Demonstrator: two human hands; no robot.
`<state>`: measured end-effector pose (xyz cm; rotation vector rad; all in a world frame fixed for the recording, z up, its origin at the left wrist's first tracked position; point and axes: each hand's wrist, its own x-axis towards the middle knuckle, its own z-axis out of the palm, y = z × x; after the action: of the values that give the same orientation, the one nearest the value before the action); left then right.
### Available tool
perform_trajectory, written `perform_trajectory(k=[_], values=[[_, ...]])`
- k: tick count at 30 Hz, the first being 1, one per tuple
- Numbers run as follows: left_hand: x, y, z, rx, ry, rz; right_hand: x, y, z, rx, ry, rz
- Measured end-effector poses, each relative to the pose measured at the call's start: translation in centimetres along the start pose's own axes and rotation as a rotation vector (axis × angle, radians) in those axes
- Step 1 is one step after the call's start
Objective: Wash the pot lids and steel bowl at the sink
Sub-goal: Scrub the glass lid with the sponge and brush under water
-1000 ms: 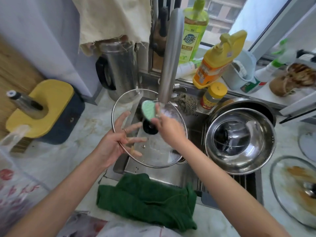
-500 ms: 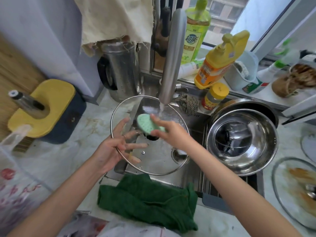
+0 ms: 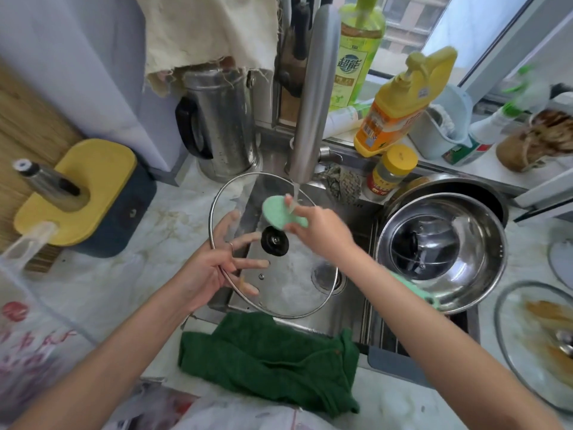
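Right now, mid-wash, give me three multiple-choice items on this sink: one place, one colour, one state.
1. Where is the steel bowl? A. left counter B. windowsill C. right of the glass lid
2. What colour is the sponge in the right hand? A. light green B. yellow C. blue
3. What is the tap doing? A. off B. running C. removed
1 C: it sits right of the lid the left hand holds. 2 A: the pad is pale green. 3 B: a stream falls onto the sponge.

A home kitchen: a steel sink under a tall running faucet, dish-soap bottles along the windowsill, a steel kettle on the stained counter, and, blurred, what seem to be apartment blocks outside.
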<state>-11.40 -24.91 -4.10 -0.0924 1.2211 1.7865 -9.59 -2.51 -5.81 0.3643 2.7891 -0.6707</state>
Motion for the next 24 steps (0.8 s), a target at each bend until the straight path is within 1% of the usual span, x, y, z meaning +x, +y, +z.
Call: perform_trajectory(k=[1, 2, 4, 5, 8, 9, 12, 15, 18, 19, 22, 23, 24], values=[[0.1, 0.1, 0.1, -0.016, -0.002, 0.002, -0.3, -0.4, 0.3, 0.012, 0.01, -0.042], [0.1, 0.1, 0.1, -0.029, -0.004, 0.002, 0.0, -0.2, 0.2, -0.011, 0.05, -0.044], [0.0, 0.1, 0.4, -0.039, 0.005, 0.004, 1.0, 0.8, -0.8, -0.077, 0.112, 0.066], [0.0, 0.0, 0.5, -0.029, 0.008, 0.002, 1.1, 0.9, -1.1, -0.092, 0.116, 0.095], [0.1, -0.1, 0.6, -0.025, 0.017, 0.006, 0.3, 0.0, -0.2, -0.074, 0.082, -0.013], [0.2, 0.0, 0.5, -0.039, 0.018, 0.009, 0.3, -0.1, -0.1, -0.076, 0.087, -0.017], [0.1, -0.1, 0.6, -0.047, 0.019, -0.003, 0.8, 0.6, -0.6, -0.107, 0.114, 0.074], [0.2, -0.4, 0.5, -0.047, 0.036, 0.001, -0.2, -0.2, 0.1, -0.103, 0.088, -0.011], [0.2, -0.5, 0.7, -0.08, 0.029, -0.01, 0.3, 0.0, -0.5, -0.123, 0.123, 0.067], [0.3, -0.5, 0.7, -0.078, 0.035, -0.005, 0.5, -0.1, -0.6, -0.122, 0.124, 0.068], [0.2, -0.5, 0.9, -0.061, 0.039, 0.0, -0.7, -0.7, 0.2, -0.106, 0.097, -0.028], [0.1, -0.4, 1.0, -0.07, 0.035, -0.003, -0.7, -0.4, 0.3, -0.116, 0.11, -0.015], [-0.1, -0.4, 1.0, -0.069, 0.033, -0.009, -0.6, -0.1, 0.1, -0.127, 0.123, 0.039]])
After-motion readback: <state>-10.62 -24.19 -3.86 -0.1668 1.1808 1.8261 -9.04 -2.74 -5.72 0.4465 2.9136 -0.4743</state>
